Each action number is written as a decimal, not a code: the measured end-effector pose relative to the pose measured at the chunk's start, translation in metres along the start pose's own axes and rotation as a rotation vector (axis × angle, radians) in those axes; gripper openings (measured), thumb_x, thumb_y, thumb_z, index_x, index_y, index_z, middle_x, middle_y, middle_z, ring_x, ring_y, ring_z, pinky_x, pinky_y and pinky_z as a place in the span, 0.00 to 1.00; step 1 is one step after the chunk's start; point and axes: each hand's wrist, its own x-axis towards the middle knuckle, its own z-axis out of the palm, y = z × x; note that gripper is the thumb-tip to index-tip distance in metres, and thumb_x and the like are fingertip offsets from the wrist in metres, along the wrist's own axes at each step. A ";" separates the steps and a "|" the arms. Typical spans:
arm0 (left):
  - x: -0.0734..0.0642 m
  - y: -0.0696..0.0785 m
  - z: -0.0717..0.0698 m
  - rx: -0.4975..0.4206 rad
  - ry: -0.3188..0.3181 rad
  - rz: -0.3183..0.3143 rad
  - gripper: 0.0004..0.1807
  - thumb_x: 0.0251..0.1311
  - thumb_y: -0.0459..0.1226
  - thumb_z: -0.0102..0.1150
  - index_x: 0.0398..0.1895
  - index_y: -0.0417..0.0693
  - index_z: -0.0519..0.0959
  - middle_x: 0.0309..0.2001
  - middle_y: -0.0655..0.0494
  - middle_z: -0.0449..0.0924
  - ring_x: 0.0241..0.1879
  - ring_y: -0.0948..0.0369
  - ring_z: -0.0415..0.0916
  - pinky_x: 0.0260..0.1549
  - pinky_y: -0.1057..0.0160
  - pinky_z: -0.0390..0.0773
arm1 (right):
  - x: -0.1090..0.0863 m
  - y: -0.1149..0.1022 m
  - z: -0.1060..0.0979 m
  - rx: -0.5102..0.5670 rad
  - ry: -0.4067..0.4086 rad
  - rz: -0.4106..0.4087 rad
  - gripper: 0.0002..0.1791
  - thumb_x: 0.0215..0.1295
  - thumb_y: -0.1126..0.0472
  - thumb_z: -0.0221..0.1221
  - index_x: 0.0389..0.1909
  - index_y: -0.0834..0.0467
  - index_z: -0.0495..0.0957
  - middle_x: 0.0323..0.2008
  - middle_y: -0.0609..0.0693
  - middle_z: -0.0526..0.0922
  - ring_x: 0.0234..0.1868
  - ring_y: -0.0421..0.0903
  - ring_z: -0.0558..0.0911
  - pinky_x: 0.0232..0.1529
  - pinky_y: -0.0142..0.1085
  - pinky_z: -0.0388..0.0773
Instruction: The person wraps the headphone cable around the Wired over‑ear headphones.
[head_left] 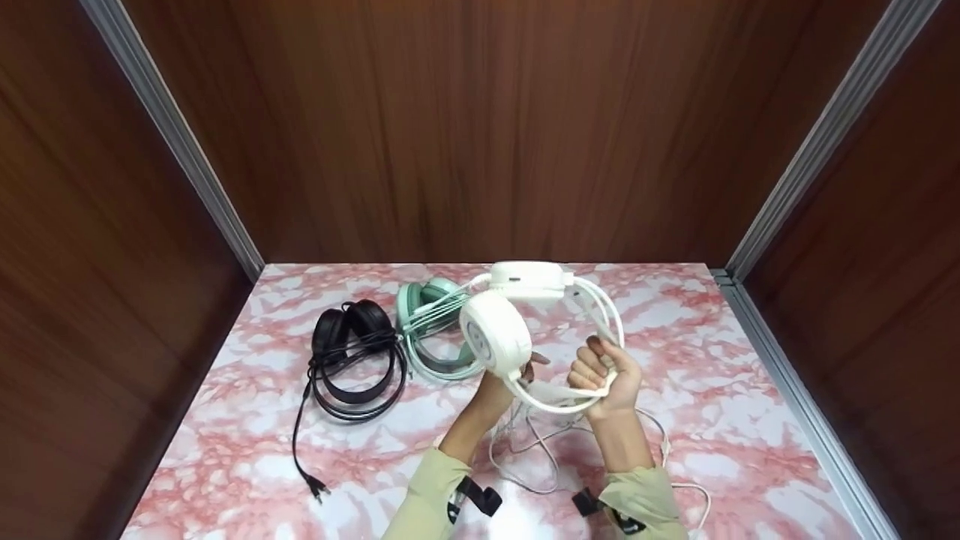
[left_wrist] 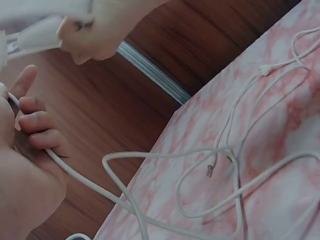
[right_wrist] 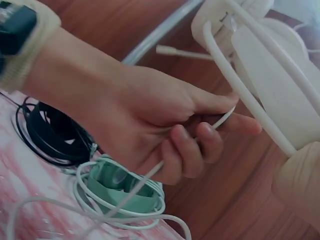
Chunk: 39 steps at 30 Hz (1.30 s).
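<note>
A pair of white headphones (head_left: 495, 330) is held up above the table, its ear cups toward the far left. My right hand (head_left: 613, 381) grips the headband with curled fingers. Partly hidden behind the nearer ear cup is my left hand (head_left: 496, 391). In the right wrist view, the left hand's thumb and fingers (right_wrist: 187, 150) close around the headphones' thin white cable (right_wrist: 142, 182). A slim white stick (right_wrist: 180, 52) juts from one ear cup there. In the left wrist view the cable (left_wrist: 85, 180) runs from the left hand down toward the table in loose loops.
Black headphones (head_left: 369, 322) with a coiled cable and plug lie at the left of the pink-and-white marbled table (head_left: 720, 360). Mint green headphones (head_left: 409, 304) with a bundled cable lie beside them. Brown wood-grain panels (head_left: 480, 135) with metal corner strips enclose the table.
</note>
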 end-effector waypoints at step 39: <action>-0.072 0.047 -0.027 0.926 0.058 0.488 0.05 0.67 0.39 0.58 0.34 0.51 0.80 0.19 0.68 0.65 0.18 0.73 0.58 0.17 0.74 0.59 | 0.021 -0.058 0.033 -1.681 0.632 -1.128 0.06 0.42 0.82 0.56 0.23 0.73 0.69 0.17 0.44 0.70 0.22 0.38 0.66 0.28 0.29 0.63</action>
